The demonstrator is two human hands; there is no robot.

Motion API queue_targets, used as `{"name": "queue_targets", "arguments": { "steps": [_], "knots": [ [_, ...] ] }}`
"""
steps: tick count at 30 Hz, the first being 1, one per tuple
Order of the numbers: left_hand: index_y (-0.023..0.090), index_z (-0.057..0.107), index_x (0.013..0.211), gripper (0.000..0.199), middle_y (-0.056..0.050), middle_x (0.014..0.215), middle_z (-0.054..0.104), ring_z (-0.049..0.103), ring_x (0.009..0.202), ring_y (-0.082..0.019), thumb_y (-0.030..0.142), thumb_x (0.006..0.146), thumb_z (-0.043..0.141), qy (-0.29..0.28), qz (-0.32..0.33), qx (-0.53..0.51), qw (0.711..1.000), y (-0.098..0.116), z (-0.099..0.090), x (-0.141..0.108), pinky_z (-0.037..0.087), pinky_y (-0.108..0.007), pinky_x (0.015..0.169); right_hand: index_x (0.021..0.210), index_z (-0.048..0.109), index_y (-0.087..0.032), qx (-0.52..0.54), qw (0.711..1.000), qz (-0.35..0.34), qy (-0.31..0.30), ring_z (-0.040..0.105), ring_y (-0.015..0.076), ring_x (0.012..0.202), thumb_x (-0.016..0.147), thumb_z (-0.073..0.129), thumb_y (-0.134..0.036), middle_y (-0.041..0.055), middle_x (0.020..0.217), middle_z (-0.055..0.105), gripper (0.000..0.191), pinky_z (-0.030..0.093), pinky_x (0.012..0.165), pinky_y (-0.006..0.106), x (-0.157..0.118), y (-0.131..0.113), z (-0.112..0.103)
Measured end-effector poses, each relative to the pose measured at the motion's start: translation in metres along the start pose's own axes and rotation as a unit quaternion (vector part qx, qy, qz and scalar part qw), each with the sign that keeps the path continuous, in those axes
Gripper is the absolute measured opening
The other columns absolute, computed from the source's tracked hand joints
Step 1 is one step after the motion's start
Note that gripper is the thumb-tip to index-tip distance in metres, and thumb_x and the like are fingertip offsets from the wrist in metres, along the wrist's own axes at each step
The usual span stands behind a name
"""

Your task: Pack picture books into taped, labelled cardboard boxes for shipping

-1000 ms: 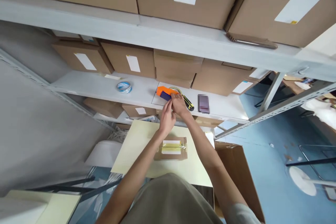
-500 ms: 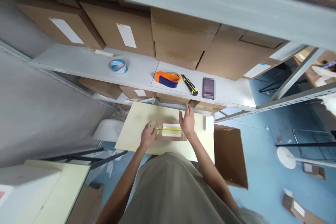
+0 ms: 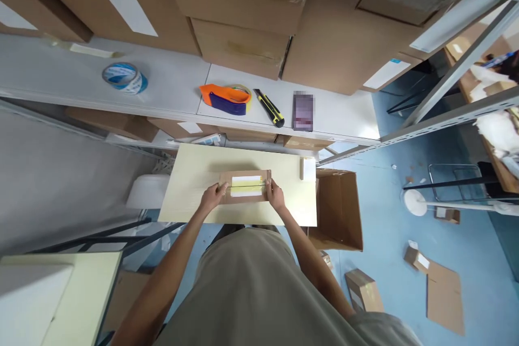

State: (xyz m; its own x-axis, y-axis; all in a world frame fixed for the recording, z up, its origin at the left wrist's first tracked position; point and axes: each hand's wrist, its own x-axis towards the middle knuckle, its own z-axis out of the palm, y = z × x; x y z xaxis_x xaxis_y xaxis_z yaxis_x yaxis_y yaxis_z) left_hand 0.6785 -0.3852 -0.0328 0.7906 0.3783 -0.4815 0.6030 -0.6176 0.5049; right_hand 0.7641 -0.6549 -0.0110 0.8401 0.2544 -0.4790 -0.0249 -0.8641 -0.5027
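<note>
A small cardboard box [image 3: 225,197] with a white label [image 3: 246,180] and a strip of yellowish tape across it is between my two hands over the pale table [image 3: 194,167]. My left hand [image 3: 213,197] grips its left end, with the thumb on the top face. At the right end my right hand [image 3: 275,194] is closed on the box, thumb on top too. The fingers underneath are mostly hidden. Near the table's right corner stands a small white box [image 3: 308,168].
On the grey shelf [image 3: 170,86] lie a blue-white tape roll [image 3: 125,78], an orange and purple tape dispenser [image 3: 227,99], a yellow-black utility knife [image 3: 270,108] and a blurred-out phone-like object [image 3: 303,111]. An open carton [image 3: 340,211] stands right of the table; cardboard pieces [image 3: 445,294] lie on the floor.
My right hand has come down from above the box onto its right end and closed. My left hand has closed on the left end. The view has shifted.
</note>
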Motion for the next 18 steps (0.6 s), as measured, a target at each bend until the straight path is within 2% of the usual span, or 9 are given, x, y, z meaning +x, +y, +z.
{"name": "queue_targets", "arguments": {
  "steps": [2,4,7,10,12,15,18],
  "knots": [
    [0.026,0.055,0.072,0.042,-0.005,0.072,0.070,0.073,0.081,-0.026,0.055,0.101,0.049,-0.009,0.012,-0.018,1.000,-0.005,-0.001,-0.006,0.050,-0.031,0.071,0.159,0.050,-0.021,0.041,0.999,-0.007,-0.001,0.079,0.0250,0.103,0.115,0.023,-0.043,0.0078,0.117,0.083,0.056,0.059,0.087,0.030,-0.006,0.007,-0.004],
    [0.025,0.065,0.083,0.034,-0.006,0.082,0.075,0.074,0.088,-0.026,0.052,0.100,0.052,-0.004,0.025,-0.052,0.998,-0.006,0.003,-0.018,0.054,-0.031,0.076,0.157,0.052,-0.019,0.078,0.997,-0.015,0.003,0.078,0.0230,0.101,0.114,0.026,-0.041,0.0077,0.114,0.083,0.055,0.059,0.087,0.029,-0.018,0.016,-0.008],
    [0.024,0.072,0.108,0.029,-0.010,0.117,0.076,0.074,0.107,-0.026,0.049,0.097,0.060,0.035,0.090,-0.115,0.989,-0.001,0.015,-0.035,0.060,-0.035,0.090,0.149,0.062,-0.017,0.119,0.991,-0.044,0.039,0.071,0.0238,0.123,0.110,0.039,-0.041,0.0132,0.135,0.076,0.051,0.058,0.100,0.033,-0.038,0.039,-0.018],
    [0.022,0.073,0.103,0.027,-0.013,0.127,0.069,0.074,0.102,-0.025,0.046,0.094,0.068,0.076,0.125,-0.101,0.984,0.008,0.028,-0.042,0.061,-0.039,0.098,0.145,0.067,-0.017,0.163,0.981,-0.069,0.073,0.064,0.0250,0.137,0.105,0.049,-0.038,0.0161,0.152,0.064,0.048,0.058,0.109,0.037,-0.050,0.063,-0.028],
    [0.020,0.074,0.103,0.024,-0.013,0.126,0.069,0.074,0.093,-0.023,0.042,0.093,0.071,0.095,0.117,-0.086,0.985,0.013,0.036,-0.039,0.061,-0.040,0.098,0.151,0.063,-0.018,0.189,0.977,-0.071,0.067,0.067,0.0240,0.133,0.105,0.048,-0.033,0.0163,0.152,0.063,0.051,0.060,0.107,0.038,-0.049,0.075,-0.031],
    [0.020,0.073,0.116,0.025,-0.013,0.130,0.070,0.076,0.098,-0.023,0.034,0.095,0.068,0.118,0.097,-0.092,0.984,0.019,0.048,-0.029,0.061,-0.039,0.099,0.159,0.056,-0.020,0.187,0.979,-0.063,0.045,0.069,0.0231,0.131,0.105,0.044,-0.025,0.0150,0.152,0.063,0.056,0.063,0.105,0.038,-0.038,0.082,-0.025],
    [0.019,0.072,0.120,0.028,-0.013,0.124,0.076,0.078,0.106,-0.026,0.023,0.094,0.064,0.075,0.031,-0.072,0.994,0.019,0.058,-0.020,0.061,-0.040,0.101,0.161,0.055,-0.022,0.153,0.986,-0.069,0.019,0.070,0.0208,0.130,0.104,0.043,-0.016,0.0124,0.155,0.063,0.058,0.064,0.103,0.035,-0.026,0.088,-0.013]
  ]
}}
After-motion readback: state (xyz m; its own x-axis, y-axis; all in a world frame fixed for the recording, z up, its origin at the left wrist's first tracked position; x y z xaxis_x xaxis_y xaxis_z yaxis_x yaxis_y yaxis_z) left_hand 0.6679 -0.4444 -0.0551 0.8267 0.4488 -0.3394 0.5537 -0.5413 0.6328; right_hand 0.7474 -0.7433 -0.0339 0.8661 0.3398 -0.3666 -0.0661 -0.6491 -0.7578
